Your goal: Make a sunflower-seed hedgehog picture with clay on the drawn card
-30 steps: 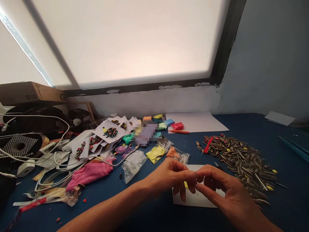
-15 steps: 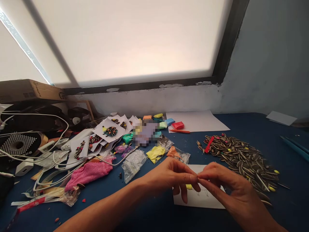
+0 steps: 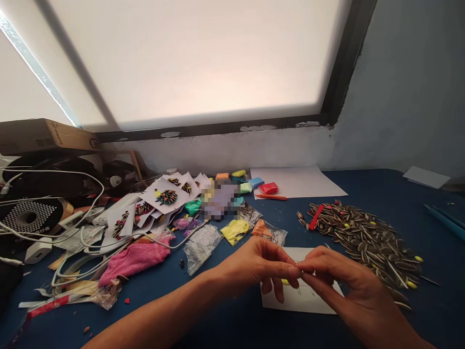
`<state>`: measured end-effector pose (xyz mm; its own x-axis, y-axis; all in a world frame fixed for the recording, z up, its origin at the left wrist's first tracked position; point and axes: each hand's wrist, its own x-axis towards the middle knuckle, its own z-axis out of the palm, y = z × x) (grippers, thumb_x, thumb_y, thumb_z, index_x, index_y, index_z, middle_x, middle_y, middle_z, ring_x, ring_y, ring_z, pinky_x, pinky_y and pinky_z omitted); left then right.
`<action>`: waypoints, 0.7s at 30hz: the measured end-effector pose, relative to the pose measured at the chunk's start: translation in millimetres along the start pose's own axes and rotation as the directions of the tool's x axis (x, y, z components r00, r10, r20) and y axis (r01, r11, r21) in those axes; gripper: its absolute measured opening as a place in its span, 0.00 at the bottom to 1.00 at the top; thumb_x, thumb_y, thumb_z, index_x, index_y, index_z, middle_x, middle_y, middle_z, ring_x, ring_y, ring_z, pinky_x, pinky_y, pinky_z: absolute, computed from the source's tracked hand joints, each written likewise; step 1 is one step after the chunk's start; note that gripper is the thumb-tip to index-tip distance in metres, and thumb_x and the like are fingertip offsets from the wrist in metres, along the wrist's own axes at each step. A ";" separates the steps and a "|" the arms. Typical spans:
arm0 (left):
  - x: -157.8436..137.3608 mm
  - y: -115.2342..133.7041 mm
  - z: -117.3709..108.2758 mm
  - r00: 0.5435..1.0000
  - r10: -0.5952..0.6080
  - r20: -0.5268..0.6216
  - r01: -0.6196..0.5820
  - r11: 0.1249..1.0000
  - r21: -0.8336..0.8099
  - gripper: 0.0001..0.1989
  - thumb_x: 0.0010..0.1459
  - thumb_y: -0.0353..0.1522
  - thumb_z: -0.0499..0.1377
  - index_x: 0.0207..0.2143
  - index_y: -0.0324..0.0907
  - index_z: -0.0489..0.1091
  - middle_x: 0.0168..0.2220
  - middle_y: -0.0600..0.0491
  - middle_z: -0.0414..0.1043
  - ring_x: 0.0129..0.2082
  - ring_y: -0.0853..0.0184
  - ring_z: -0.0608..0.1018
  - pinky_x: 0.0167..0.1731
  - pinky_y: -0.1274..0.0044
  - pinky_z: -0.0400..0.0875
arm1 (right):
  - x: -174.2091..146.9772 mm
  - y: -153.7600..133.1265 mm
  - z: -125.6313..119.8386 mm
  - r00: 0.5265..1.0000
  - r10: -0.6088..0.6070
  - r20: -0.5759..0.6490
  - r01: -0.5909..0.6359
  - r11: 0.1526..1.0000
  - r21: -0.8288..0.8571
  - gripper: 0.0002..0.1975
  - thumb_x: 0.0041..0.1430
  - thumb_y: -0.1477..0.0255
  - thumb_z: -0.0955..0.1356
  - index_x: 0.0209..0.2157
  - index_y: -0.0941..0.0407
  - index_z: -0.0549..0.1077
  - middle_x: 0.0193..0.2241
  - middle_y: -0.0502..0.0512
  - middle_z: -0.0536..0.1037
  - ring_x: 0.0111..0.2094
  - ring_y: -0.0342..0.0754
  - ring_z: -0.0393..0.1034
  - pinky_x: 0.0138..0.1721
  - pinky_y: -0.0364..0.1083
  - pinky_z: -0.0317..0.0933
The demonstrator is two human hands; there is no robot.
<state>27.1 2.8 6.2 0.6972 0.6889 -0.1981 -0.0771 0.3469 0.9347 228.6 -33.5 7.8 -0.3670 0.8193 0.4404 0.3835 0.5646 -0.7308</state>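
My left hand [image 3: 259,266] and my right hand [image 3: 345,278] meet fingertip to fingertip, thumb and forefinger of each pinched together. Whatever lies between the tips is too small to make out. Beneath them is a white paper card [image 3: 301,304] with pencil lines, partly covered by my fingers. A bit of yellow clay [image 3: 285,281] shows on the card beside my left fingers. Right of my right hand spreads a heap of striped sunflower seeds [image 3: 366,237], with small yellow and red bits and a red strip [image 3: 317,217] on it.
Behind my hands lie a yellow clay packet [image 3: 235,232], an orange clay packet [image 3: 262,229], a red clay block [image 3: 269,188] and a large white sheet [image 3: 308,179]. Leftward are finished seed cards [image 3: 162,195], a pink cloth [image 3: 136,261] and white cables [image 3: 98,194].
Both hands stay pinched together over the card, with only a slight shift of the fingers. The whole view has moved a little.
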 end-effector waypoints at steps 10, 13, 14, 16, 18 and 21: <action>0.1 -0.9 3.0 0.999 0.014 -0.033 -0.012 0.998 0.056 0.14 0.52 0.39 0.67 0.31 0.35 0.76 0.28 0.53 0.75 0.18 0.75 0.74 0.17 0.84 0.59 | -0.2 1.7 0.6 0.998 -0.057 -0.023 0.055 0.995 -0.086 0.06 0.62 0.74 0.68 0.36 0.49 0.77 0.27 0.46 0.76 0.23 0.39 0.70 0.22 0.37 0.64; 0.5 -0.2 5.8 0.997 0.032 -0.064 -0.024 0.993 0.114 0.14 0.51 0.40 0.67 0.30 0.35 0.75 0.27 0.53 0.74 0.19 0.75 0.74 0.17 0.84 0.58 | -0.3 1.3 2.1 0.996 -0.082 -0.023 0.078 0.989 -0.128 0.06 0.62 0.75 0.67 0.36 0.50 0.75 0.27 0.47 0.75 0.23 0.39 0.69 0.21 0.37 0.63; 0.6 -0.3 7.3 0.996 0.042 -0.079 -0.031 0.989 0.141 0.14 0.51 0.39 0.67 0.30 0.35 0.75 0.27 0.53 0.74 0.19 0.75 0.74 0.17 0.84 0.58 | -0.8 1.3 3.0 0.996 -0.087 -0.017 0.083 0.985 -0.150 0.06 0.62 0.75 0.67 0.35 0.51 0.75 0.27 0.47 0.75 0.22 0.39 0.69 0.21 0.37 0.63; 0.7 -1.0 11.0 0.991 0.067 -0.114 -0.041 0.976 0.216 0.12 0.51 0.37 0.65 0.28 0.35 0.74 0.24 0.54 0.72 0.18 0.74 0.73 0.17 0.84 0.59 | -2.2 1.5 5.2 0.996 -0.085 0.002 0.083 0.976 -0.203 0.06 0.61 0.76 0.66 0.33 0.52 0.73 0.26 0.47 0.73 0.21 0.39 0.67 0.20 0.38 0.62; 0.3 -1.7 14.5 0.980 0.094 -0.177 -0.031 0.943 0.332 0.08 0.51 0.33 0.63 0.27 0.36 0.74 0.20 0.56 0.69 0.17 0.74 0.71 0.16 0.84 0.59 | -3.8 2.3 7.2 0.997 -0.077 0.005 0.076 0.963 -0.257 0.08 0.60 0.77 0.65 0.30 0.52 0.71 0.24 0.47 0.72 0.20 0.39 0.65 0.19 0.38 0.61; 0.0 -0.6 15.0 0.963 0.120 -0.240 0.003 0.891 0.455 0.05 0.51 0.30 0.60 0.26 0.36 0.73 0.17 0.58 0.66 0.16 0.74 0.69 0.15 0.85 0.58 | -4.6 4.9 7.1 0.998 -0.040 -0.045 0.024 0.953 -0.303 0.07 0.58 0.76 0.64 0.27 0.52 0.69 0.22 0.45 0.69 0.19 0.39 0.64 0.18 0.39 0.60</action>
<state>37.9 -7.0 10.1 0.4911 0.8581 -0.1497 0.2573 0.0213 0.9661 226.1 -35.2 -1.5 -0.3430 0.8000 0.4923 0.6131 0.5878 -0.5279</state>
